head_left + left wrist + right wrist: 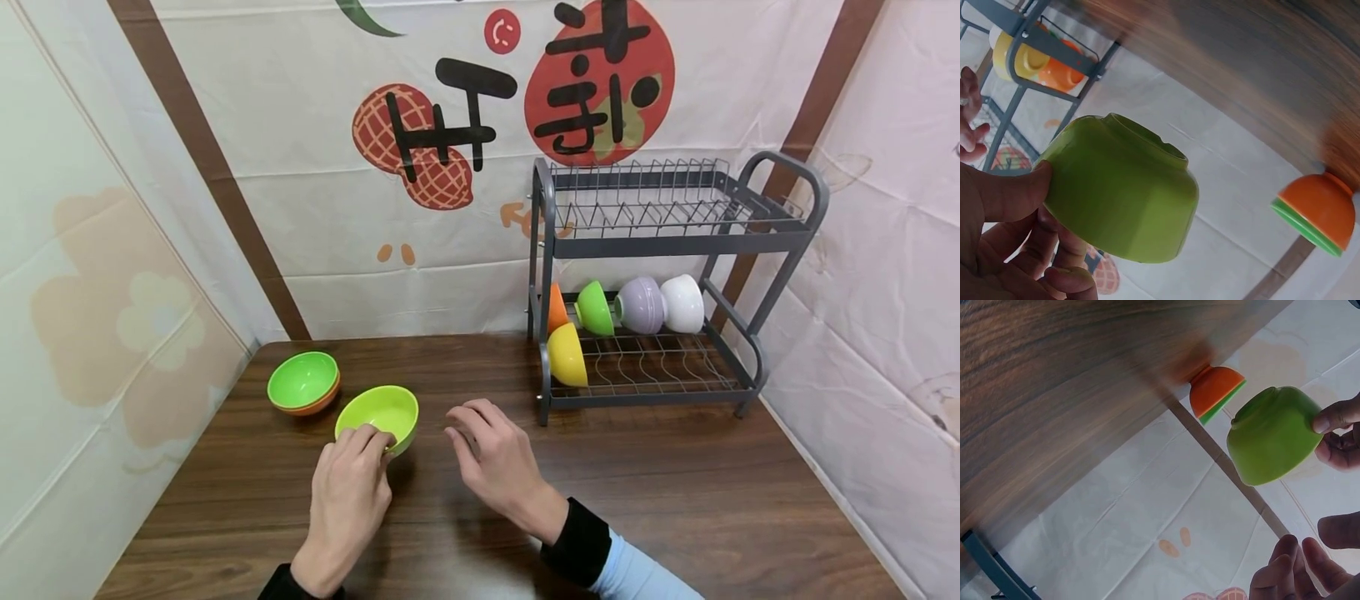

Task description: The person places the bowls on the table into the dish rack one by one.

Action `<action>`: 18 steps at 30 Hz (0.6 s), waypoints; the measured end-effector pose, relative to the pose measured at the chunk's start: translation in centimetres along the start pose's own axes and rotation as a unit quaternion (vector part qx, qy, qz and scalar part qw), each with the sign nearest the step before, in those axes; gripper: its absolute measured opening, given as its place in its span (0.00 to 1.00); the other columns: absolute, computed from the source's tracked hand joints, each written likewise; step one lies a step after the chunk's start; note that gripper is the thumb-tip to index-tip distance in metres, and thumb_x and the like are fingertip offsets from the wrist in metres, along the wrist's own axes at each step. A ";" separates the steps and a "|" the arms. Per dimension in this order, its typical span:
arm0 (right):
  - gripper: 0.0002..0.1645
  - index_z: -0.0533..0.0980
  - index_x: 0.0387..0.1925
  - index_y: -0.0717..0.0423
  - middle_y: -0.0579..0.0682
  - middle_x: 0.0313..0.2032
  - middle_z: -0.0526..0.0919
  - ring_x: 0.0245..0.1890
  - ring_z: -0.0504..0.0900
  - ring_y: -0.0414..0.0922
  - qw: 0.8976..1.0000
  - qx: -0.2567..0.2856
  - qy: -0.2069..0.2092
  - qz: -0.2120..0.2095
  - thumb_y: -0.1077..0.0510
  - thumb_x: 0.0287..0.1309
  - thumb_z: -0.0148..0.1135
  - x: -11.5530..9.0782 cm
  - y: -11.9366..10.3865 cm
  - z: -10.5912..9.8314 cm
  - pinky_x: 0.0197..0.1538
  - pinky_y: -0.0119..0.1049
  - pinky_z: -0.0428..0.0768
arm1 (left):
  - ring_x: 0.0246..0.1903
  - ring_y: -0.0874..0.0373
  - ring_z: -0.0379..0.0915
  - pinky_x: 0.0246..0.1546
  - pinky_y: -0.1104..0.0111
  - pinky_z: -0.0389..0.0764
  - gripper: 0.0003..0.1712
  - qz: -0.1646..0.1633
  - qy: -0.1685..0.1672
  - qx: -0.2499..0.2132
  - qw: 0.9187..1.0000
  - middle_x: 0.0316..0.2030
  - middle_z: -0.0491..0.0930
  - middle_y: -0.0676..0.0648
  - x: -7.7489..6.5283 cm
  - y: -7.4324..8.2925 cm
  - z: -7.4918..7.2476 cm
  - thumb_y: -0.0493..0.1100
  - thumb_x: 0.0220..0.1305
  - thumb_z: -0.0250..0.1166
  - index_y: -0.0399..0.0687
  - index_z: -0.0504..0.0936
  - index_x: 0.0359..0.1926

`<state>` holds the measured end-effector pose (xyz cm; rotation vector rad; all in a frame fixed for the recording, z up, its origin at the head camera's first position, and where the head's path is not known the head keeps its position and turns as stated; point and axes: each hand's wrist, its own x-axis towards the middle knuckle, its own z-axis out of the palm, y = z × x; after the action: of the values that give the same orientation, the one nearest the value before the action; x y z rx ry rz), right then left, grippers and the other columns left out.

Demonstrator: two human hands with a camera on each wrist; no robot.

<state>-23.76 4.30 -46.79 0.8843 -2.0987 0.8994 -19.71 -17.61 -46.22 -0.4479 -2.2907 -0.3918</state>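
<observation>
My left hand (350, 492) pinches the near rim of a yellow-green bowl (378, 410), thumb outside and fingers over the edge. In the left wrist view the bowl (1125, 190) hangs above the table, its foot ring showing. To its right in the head view, my right hand (498, 462) hovers over the table with loosely bent fingers and nothing in them. Just beyond the held bowl, at the left, a green bowl (303, 377) sits nested in an orange bowl (309, 409).
A grey two-tier dish rack (678, 244) stands at the back right. Its lower tier bears a yellow bowl (567, 356), an orange bowl (557, 308), a green bowl (596, 309), a purple bowl (642, 305) and a white bowl (683, 303), all tipped on edge. Printed cloth walls surround the wooden table (465, 375).
</observation>
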 end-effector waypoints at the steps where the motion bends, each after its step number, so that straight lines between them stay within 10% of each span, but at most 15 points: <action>1: 0.11 0.82 0.50 0.53 0.46 0.46 0.81 0.43 0.82 0.39 1.000 -0.001 -0.001 0.000 0.60 0.68 0.70 0.0 0.0 0.0 0.42 0.31 0.82 | 0.34 0.44 0.75 0.30 0.58 0.67 0.14 0.001 -0.002 -0.001 1.000 0.33 0.80 0.46 0.1 0.1 0.1 0.24 0.48 0.74 0.40 0.86 0.35; 18: 0.15 0.80 0.57 0.58 0.49 0.54 0.78 0.46 0.81 0.40 1.000 0.006 -0.022 0.000 0.64 0.71 0.67 0.3 0.4 -0.6 0.44 0.29 0.82 | 0.35 0.45 0.74 0.30 0.60 0.67 0.12 0.029 -0.016 -0.023 0.999 0.35 0.80 0.46 1.8 2.5 1.5 0.26 0.53 0.75 0.40 0.86 0.37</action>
<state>-24.06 4.87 -46.36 0.9172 -2.1328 0.9008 -20.72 -14.44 -45.55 -0.5454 -2.2981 -0.4130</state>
